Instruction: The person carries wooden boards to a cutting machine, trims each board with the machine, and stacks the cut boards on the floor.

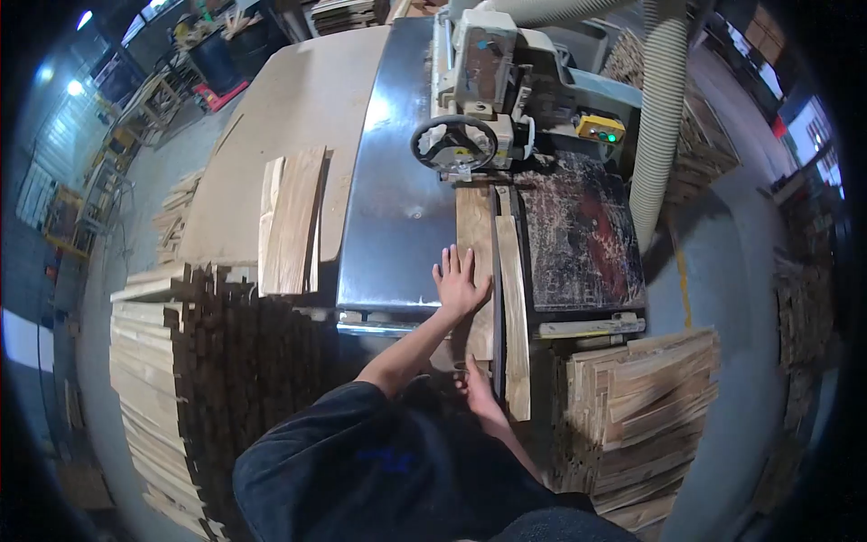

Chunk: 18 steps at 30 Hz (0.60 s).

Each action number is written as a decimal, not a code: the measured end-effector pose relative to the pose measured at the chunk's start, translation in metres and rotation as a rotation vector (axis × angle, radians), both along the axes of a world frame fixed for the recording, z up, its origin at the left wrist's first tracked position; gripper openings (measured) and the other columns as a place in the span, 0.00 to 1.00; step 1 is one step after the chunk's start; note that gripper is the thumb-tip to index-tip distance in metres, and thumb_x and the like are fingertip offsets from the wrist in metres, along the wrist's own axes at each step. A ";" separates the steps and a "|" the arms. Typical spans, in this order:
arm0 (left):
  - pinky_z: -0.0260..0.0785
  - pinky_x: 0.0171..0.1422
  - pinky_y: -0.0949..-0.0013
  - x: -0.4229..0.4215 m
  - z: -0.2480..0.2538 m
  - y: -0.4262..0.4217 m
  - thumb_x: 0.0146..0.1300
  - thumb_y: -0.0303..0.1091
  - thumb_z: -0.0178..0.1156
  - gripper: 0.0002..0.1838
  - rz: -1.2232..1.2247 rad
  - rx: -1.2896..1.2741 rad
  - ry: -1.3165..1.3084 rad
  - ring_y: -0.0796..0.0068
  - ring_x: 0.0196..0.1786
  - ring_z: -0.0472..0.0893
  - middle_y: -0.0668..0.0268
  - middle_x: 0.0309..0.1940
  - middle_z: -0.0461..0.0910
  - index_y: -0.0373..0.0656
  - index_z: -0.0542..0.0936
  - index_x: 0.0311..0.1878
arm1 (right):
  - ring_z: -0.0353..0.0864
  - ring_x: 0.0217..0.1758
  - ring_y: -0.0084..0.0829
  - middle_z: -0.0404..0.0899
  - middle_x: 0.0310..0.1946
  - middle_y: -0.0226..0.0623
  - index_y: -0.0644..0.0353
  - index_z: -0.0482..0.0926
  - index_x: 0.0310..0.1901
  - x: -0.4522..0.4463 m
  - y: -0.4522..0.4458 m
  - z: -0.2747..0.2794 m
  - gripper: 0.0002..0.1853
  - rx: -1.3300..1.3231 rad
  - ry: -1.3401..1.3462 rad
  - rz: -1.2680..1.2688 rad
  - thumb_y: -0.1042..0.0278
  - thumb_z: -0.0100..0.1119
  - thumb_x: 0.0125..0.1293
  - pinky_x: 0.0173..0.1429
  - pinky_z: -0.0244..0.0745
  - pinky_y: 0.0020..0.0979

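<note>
A wooden board (474,221) lies lengthwise on the machine's metal table (406,208), against a dark guide, its far end under the machine head (479,90). My left hand (461,282) rests flat on top of the board with fingers spread. Lower down, my right hand (479,387) is at the board's near end, thumb up along its edge and fingers curled at or under it. A narrow wood strip (515,316) lies right of the guide. The black handwheel (453,144) is on the front of the machine.
Boards (293,221) lie on the tan side table (316,90) at the left. Tall wood stacks stand at the lower left (144,379) and lower right (641,397). A ribbed hose (655,117) hangs at the right, near a yellow control box (601,129).
</note>
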State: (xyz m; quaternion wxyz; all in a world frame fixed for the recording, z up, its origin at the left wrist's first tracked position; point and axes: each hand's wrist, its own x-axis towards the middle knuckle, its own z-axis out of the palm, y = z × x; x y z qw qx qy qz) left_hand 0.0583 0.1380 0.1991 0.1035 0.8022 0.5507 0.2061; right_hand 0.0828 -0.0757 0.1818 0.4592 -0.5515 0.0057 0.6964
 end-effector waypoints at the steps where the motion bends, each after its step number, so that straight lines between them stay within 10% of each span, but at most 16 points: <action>1: 0.38 0.75 0.37 0.007 0.001 0.013 0.60 0.65 0.54 0.42 0.024 -0.007 -0.017 0.48 0.79 0.48 0.50 0.76 0.53 0.53 0.64 0.73 | 0.69 0.19 0.18 0.75 0.21 0.26 0.49 0.74 0.35 -0.004 0.014 -0.003 0.24 -0.025 -0.066 -0.013 0.33 0.49 0.70 0.20 0.55 0.19; 8: 0.40 0.76 0.40 0.037 0.004 0.118 0.58 0.65 0.56 0.43 0.042 0.029 -0.087 0.50 0.79 0.50 0.48 0.75 0.56 0.49 0.65 0.73 | 0.71 0.14 0.22 0.77 0.18 0.30 0.55 0.79 0.33 0.015 0.148 -0.001 0.23 -0.173 -0.597 0.053 0.42 0.50 0.73 0.14 0.56 0.24; 18: 0.55 0.69 0.47 0.046 0.001 0.216 0.60 0.40 0.58 0.19 0.157 0.040 -0.487 0.44 0.69 0.64 0.42 0.61 0.69 0.37 0.79 0.49 | 0.65 0.13 0.16 0.73 0.19 0.27 0.58 0.76 0.33 0.037 0.233 0.011 0.25 -0.076 -0.242 -0.136 0.41 0.50 0.72 0.13 0.50 0.17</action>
